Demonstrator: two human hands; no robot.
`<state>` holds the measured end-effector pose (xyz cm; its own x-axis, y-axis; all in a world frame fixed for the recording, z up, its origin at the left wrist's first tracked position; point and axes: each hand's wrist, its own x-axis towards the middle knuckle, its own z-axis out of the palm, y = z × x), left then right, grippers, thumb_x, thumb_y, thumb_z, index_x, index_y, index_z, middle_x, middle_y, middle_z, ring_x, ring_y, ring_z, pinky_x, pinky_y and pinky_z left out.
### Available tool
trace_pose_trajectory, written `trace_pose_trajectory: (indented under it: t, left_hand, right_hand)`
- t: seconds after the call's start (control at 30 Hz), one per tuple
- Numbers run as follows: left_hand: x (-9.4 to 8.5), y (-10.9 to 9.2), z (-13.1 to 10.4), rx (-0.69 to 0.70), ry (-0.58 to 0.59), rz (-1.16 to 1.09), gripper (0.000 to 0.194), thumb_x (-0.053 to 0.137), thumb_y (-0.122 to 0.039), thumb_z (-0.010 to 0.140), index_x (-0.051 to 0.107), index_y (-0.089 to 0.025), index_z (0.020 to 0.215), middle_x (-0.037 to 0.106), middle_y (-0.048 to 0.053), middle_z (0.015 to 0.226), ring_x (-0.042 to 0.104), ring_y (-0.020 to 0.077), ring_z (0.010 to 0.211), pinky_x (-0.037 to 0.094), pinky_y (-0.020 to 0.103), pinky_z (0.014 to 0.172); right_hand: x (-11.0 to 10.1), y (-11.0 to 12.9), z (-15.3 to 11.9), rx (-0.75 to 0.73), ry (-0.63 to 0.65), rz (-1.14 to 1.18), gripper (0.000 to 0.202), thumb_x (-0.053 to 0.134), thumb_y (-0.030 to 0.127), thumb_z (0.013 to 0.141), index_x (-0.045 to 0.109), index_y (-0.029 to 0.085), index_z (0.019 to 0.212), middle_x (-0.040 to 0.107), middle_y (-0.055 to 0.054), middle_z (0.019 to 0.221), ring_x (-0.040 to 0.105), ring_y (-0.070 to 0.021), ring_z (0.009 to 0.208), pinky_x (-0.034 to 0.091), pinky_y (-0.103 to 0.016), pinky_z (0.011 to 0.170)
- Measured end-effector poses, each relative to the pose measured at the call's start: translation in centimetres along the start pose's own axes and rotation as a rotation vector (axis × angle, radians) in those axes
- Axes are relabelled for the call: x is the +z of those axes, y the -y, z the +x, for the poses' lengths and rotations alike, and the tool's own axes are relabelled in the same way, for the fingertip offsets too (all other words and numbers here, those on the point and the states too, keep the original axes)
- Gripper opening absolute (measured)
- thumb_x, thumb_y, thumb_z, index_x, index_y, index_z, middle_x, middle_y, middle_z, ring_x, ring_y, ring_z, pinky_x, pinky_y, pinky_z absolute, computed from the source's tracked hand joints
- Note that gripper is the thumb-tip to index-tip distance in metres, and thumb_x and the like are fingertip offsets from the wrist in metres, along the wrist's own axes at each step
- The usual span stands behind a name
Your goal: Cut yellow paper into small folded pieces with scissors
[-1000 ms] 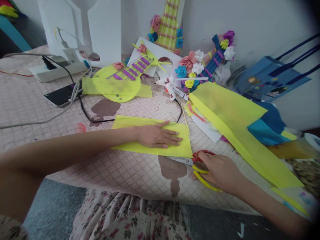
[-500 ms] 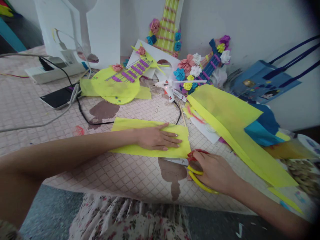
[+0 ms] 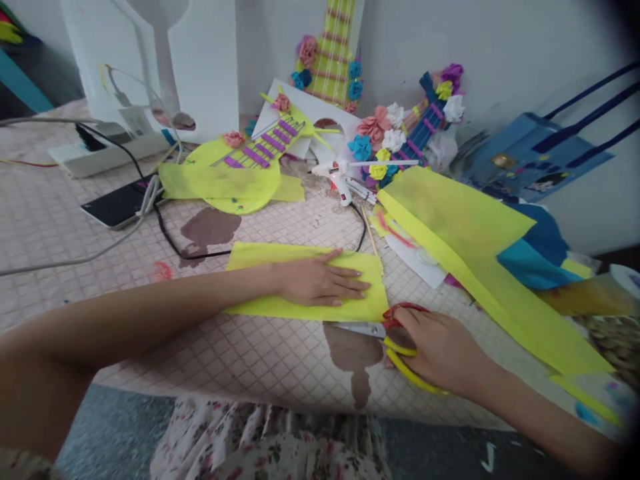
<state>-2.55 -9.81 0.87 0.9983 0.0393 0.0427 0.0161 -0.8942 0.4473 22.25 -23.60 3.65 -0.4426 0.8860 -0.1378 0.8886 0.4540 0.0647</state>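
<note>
Head view shows an oblong yellow sheet [image 3: 300, 311], apparently paper.

A bright yellow sheet [image 3: 295, 311], roughly rectangular, lies flat near the counter's [image 3: 280, 377] front edge, its long sides running more or less along that edge. From here its right end looks slightly uneven. Just by its near right corner are scissors [image 3: 379, 329], silver-bladed, with red and yellow handles. The blades point left along the sheet's near side, the handles toward the counter's front right; I can't tell whether the blades are parted.
</note>
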Motion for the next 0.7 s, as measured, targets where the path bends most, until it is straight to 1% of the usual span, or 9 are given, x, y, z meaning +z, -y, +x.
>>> trace_pose_trajectory:
  t: [0.13, 0.23, 0.43, 0.53, 0.7]
  left_hand:
    - [0.2, 0.2, 0.0, 0.061, -0.061, 0.030, 0.048, 0.026, -0.036, 0.095, 0.025, -0.029, 0.142, 0.032, -0.002, 0.147, 0.022, 0.0160, 0.138, -0.013, 0.041, 0.112]
    - [0.4, 0.3, 0.0, 0.089, -0.084, 0.053, 0.048, 0.026, -0.035, 0.095, 0.027, -0.025, 0.142, 0.032, -0.001, 0.147, 0.023, 0.0180, 0.138, -0.012, 0.044, 0.112]
    - [0.2, 0.2, 0.0, 0.052, -0.043, 0.030, 0.048, 0.028, -0.034, 0.094, 0.026, -0.030, 0.142, 0.030, -0.003, 0.148, 0.020, 0.0152, 0.139, -0.015, 0.041, 0.111]
    - [0.1, 0.0, 0.0, 0.034, -0.034, 0.014, 0.047, 0.030, -0.033, 0.094, 0.028, -0.030, 0.141, 0.030, -0.004, 0.148, 0.021, 0.0151, 0.139, -0.015, 0.040, 0.111]
    - [0.3, 0.3, 0.0, 0.075, -0.107, -0.019, 0.047, 0.033, -0.033, 0.093, 0.031, -0.031, 0.140, 0.035, -0.003, 0.145, 0.026, 0.0167, 0.137, -0.011, 0.042, 0.112]
  right_hand:
    - [-0.2, 0.7, 0.4, 0.012, -0.005, -0.007, 0.033, 0.059, 0.043, 0.075, 0.050, 0.017, 0.094, 0.066, -0.007, 0.084, 0.064, -0.0239, 0.078, 0.043, -0.032, 0.065]
    - [-0.3, 1.1, 0.8, -0.003, -0.016, -0.012, 0.033, 0.059, 0.044, 0.074, 0.051, 0.018, 0.093, 0.067, -0.007, 0.083, 0.064, -0.0234, 0.075, 0.043, -0.031, 0.064]
    - [-0.2, 1.2, 1.1, -0.034, -0.004, -0.047, 0.033, 0.061, 0.044, 0.073, 0.052, 0.018, 0.090, 0.067, -0.005, 0.077, 0.064, -0.0229, 0.070, 0.041, -0.031, 0.059]
    - [-0.2, 1.0, 0.9, -0.042, 0.001, -0.058, 0.033, 0.061, 0.044, 0.073, 0.053, 0.018, 0.091, 0.067, -0.005, 0.076, 0.064, -0.0225, 0.067, 0.039, -0.030, 0.056]
    - [-0.7, 1.4, 1.0, 0.001, 0.021, -0.023, 0.031, 0.061, 0.043, 0.074, 0.051, 0.018, 0.089, 0.067, -0.006, 0.083, 0.064, -0.0240, 0.078, 0.043, -0.032, 0.067]
